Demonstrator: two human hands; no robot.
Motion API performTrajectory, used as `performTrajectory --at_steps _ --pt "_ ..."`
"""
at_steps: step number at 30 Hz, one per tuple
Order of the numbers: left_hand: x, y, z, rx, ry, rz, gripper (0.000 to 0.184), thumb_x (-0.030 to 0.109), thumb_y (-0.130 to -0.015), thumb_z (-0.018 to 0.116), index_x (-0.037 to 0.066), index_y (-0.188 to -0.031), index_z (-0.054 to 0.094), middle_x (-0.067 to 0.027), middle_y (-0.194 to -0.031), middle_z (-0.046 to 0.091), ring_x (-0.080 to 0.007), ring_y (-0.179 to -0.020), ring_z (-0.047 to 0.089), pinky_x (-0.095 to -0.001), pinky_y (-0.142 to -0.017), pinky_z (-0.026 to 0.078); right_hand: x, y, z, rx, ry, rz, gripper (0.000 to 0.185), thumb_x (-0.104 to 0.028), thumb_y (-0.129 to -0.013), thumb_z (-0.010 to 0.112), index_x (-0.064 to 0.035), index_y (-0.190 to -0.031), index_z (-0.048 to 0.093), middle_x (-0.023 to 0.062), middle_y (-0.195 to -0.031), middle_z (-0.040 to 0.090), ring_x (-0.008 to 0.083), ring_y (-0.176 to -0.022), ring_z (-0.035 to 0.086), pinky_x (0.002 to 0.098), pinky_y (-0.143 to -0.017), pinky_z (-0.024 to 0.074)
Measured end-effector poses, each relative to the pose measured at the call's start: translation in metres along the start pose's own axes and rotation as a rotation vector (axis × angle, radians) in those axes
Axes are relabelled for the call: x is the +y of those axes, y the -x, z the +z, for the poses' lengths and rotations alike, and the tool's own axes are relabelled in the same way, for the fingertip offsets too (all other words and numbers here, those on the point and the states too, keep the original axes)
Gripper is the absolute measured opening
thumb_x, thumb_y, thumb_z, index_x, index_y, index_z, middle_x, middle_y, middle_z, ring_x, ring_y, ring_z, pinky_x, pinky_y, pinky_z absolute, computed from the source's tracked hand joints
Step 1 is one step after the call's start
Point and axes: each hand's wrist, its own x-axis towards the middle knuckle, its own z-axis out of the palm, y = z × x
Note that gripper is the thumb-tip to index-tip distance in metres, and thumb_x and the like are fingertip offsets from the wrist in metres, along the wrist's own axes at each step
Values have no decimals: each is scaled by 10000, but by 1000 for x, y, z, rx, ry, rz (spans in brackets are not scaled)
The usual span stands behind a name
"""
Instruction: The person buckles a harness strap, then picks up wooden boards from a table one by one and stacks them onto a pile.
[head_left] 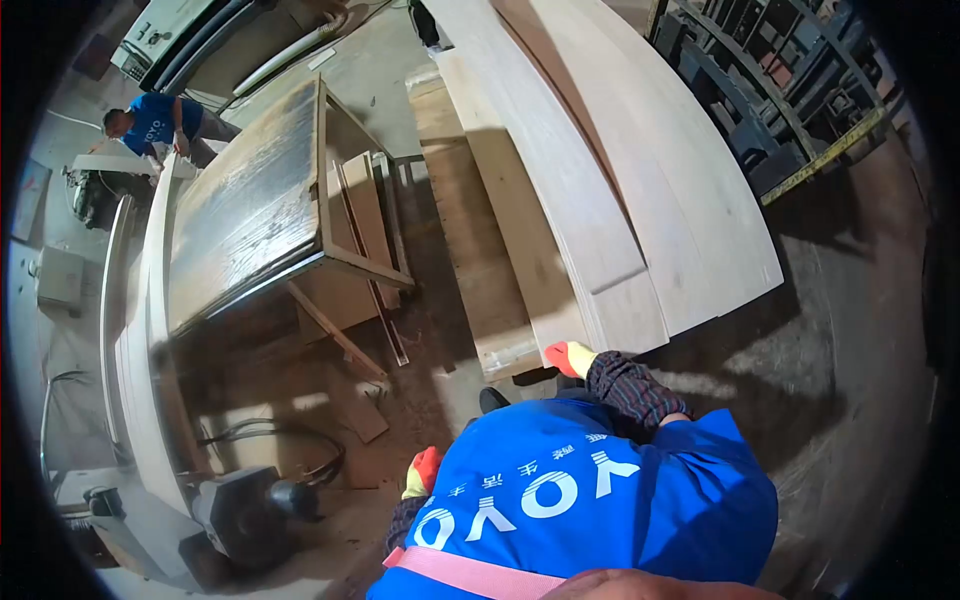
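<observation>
My right hand (570, 356), in a red and yellow glove, is at the near corner of a stack of pale wooden boards (560, 318). Its fingers are curled closed at the edge of a board; the fingertips are partly hidden. My left hand (422, 472), gloved the same way, hangs low beside my blue apron (640, 520). Its fingers look curled in, and I see nothing in them. Wide, thin pale sheets (690, 220) lie on the stack to the right, bowed along their length. Beneath the stack shows a brown wooden base (470, 230).
Left of the stack stands a worn table (250, 190) with boards leaning under it. A co-worker in blue (155, 122) bends over long pale strips (158, 250) at the far left. A motor-like machine (250, 510) is at lower left. A dark metal rack (770, 90) stands at upper right.
</observation>
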Motion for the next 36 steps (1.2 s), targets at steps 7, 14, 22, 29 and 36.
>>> performTrajectory --at_steps 7,14,22,29,36 --pt "17 44 35 -70 -850 467 177 218 -867 596 78 -963 549 -153 -854 648 -327 -784 633 -391 -656 508 92 23 -37 53 -110 74 436 -383 -946 526 -25 -1174 624 187 -1149 657 282 -1077 609 390 -929 461" --pt "60 28 92 119 619 -353 88 197 -942 534 127 -895 508 -28 -731 529 -181 -632 542 -323 -511 422 123 50 -75 76 -157 222 467 -421 -905 501 -20 -1070 674 246 -1063 659 380 -1066 620 421 -909 477" --pt "42 31 77 37 631 -112 175 240 -976 512 124 -846 514 28 -686 454 -115 -612 486 -271 -510 395 152 21 -91 79 282 -232 387 -347 -908 519 5 -988 656 188 -814 675 290 -784 653 414 -701 491" --pt "66 2 36 184 760 225 207 303 -953 579 96 -953 588 29 -744 537 -78 -650 496 -243 -545 397 113 36 -94 10 -143 81 423 -372 -885 525 22 -1002 623 196 -914 684 291 -871 674 398 -753 508" --pt "135 -10 -9 422 536 232 351 322 -967 575 58 -1197 571 -51 -1022 639 -154 -914 603 -287 -773 493 71 48 -96 -52 13 -24 406 -364 -914 510 1 -1065 604 193 -970 683 291 -890 671 379 -750 511"
